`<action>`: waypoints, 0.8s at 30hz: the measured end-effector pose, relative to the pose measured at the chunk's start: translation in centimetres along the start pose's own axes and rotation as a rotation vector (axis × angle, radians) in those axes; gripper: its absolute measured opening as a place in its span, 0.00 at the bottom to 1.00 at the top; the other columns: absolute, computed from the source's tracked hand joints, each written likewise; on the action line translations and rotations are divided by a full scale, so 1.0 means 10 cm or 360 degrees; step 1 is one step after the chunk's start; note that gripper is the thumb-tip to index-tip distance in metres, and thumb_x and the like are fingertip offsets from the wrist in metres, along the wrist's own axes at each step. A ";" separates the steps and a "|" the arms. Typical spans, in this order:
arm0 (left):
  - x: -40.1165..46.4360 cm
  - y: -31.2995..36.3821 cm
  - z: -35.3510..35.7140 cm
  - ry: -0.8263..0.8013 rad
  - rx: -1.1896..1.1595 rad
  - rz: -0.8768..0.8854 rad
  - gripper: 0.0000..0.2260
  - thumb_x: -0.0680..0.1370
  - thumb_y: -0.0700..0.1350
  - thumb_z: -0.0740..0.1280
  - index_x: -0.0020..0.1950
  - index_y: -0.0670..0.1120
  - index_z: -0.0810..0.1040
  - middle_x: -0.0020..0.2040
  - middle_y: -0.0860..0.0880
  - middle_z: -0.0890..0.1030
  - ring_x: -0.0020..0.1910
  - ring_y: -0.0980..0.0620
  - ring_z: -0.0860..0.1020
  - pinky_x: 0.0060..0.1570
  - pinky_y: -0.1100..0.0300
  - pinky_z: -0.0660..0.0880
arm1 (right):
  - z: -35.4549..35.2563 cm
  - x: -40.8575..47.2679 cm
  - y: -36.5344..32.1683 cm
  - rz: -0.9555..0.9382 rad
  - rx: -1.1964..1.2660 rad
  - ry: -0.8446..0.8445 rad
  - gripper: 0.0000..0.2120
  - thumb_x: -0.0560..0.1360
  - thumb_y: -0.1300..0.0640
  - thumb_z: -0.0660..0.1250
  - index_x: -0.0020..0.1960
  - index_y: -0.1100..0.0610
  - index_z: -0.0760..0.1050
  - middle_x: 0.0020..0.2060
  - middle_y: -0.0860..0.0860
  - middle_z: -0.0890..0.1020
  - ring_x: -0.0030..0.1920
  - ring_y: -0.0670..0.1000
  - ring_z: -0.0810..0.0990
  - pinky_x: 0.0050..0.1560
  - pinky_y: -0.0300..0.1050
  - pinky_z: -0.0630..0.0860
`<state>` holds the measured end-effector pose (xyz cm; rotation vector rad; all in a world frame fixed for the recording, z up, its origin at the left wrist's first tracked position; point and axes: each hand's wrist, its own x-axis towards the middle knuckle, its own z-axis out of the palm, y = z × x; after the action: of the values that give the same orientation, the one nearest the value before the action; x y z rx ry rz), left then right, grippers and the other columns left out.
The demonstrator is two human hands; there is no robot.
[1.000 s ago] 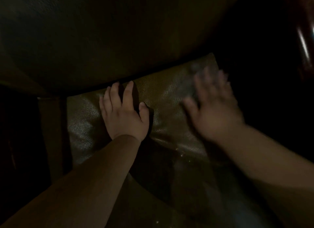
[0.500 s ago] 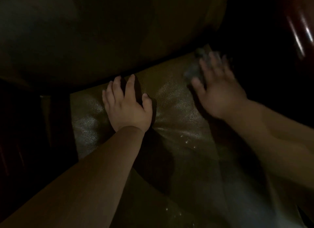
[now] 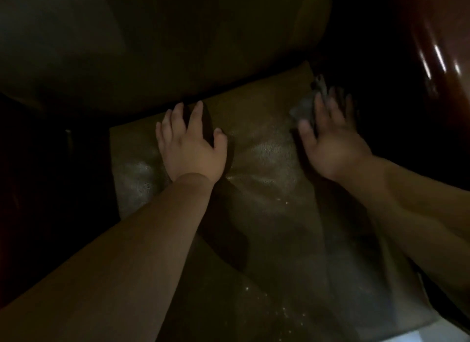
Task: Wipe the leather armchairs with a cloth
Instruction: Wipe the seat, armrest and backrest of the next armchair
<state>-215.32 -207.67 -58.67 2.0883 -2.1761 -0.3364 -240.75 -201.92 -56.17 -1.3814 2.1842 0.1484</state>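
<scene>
Right hand (image 3: 330,143) slid 1 cloth (image 3: 306,107) to seat (image 3: 267,158) corner, fingers flat; left hand (image 3: 193,148) spread, unmoved.

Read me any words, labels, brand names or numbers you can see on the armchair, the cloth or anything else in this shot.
None: no text can be read anywhere.
Seat cushion: plain leather, only sheen and pale specks.
Cloth under the right hand: dark and blurred, no mark visible.
Left hand rests flat on the cushion, no writing near it.
Wooden armrest: only light streaks, no lettering.
</scene>
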 end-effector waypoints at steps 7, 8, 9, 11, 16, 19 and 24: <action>-0.15 -0.13 -0.24 -0.0323 -0.0022 0.0165 0.30 0.83 0.59 0.56 0.85 0.54 0.58 0.86 0.46 0.54 0.85 0.45 0.50 0.84 0.43 0.47 | 0.33 -1.27 -0.05 -0.0848 -0.0332 -0.0384 0.40 0.79 0.25 0.40 0.83 0.43 0.32 0.81 0.46 0.29 0.79 0.55 0.25 0.80 0.57 0.35; -0.24 -0.18 -0.29 -0.0349 0.0006 0.0219 0.30 0.84 0.59 0.56 0.86 0.54 0.56 0.87 0.46 0.53 0.85 0.46 0.48 0.84 0.44 0.47 | 0.28 -1.17 0.07 -0.0910 -0.0364 -0.0374 0.40 0.78 0.26 0.39 0.83 0.43 0.34 0.82 0.46 0.32 0.80 0.55 0.27 0.81 0.58 0.37; -0.34 -0.22 -0.32 -0.0351 0.0034 0.0264 0.31 0.84 0.60 0.56 0.86 0.54 0.56 0.87 0.47 0.52 0.85 0.46 0.48 0.84 0.44 0.47 | 0.24 -1.02 0.16 -0.0882 -0.0375 -0.0286 0.39 0.79 0.27 0.37 0.84 0.44 0.38 0.83 0.46 0.36 0.82 0.57 0.32 0.82 0.60 0.42; -0.49 -0.28 -0.33 -0.0319 0.0067 0.0299 0.31 0.83 0.60 0.56 0.86 0.54 0.56 0.86 0.48 0.53 0.85 0.47 0.49 0.84 0.44 0.48 | 0.11 -0.64 0.24 -0.0504 -0.0188 -0.0035 0.39 0.80 0.28 0.33 0.85 0.47 0.44 0.84 0.49 0.42 0.83 0.59 0.38 0.82 0.62 0.47; -0.50 -0.32 -0.29 -0.0294 0.0104 0.0266 0.31 0.82 0.59 0.57 0.85 0.55 0.57 0.86 0.48 0.54 0.85 0.47 0.50 0.84 0.45 0.49 | 0.33 -0.73 -0.35 -0.0156 -0.0075 -0.0039 0.36 0.82 0.31 0.37 0.85 0.47 0.39 0.83 0.49 0.37 0.82 0.61 0.33 0.82 0.60 0.38; -0.54 -0.31 -0.35 -0.0395 0.0069 0.0276 0.31 0.83 0.59 0.57 0.86 0.55 0.55 0.87 0.48 0.51 0.85 0.47 0.47 0.84 0.44 0.47 | 0.49 -1.53 -0.42 -0.0837 -0.0281 -0.0348 0.38 0.80 0.27 0.39 0.84 0.43 0.35 0.81 0.46 0.31 0.79 0.57 0.25 0.80 0.60 0.33; -0.92 -0.43 -0.44 -0.0425 0.0173 0.0389 0.31 0.83 0.62 0.50 0.86 0.58 0.52 0.87 0.48 0.48 0.86 0.47 0.44 0.84 0.44 0.45 | 0.21 -1.06 -0.03 -0.0773 -0.0392 -0.0261 0.43 0.73 0.25 0.25 0.83 0.42 0.36 0.83 0.46 0.37 0.82 0.56 0.30 0.82 0.57 0.37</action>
<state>-209.71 -199.07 -54.70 1.8902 -2.6247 -0.5080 -236.25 -192.71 -52.62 -1.9208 1.6835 0.3430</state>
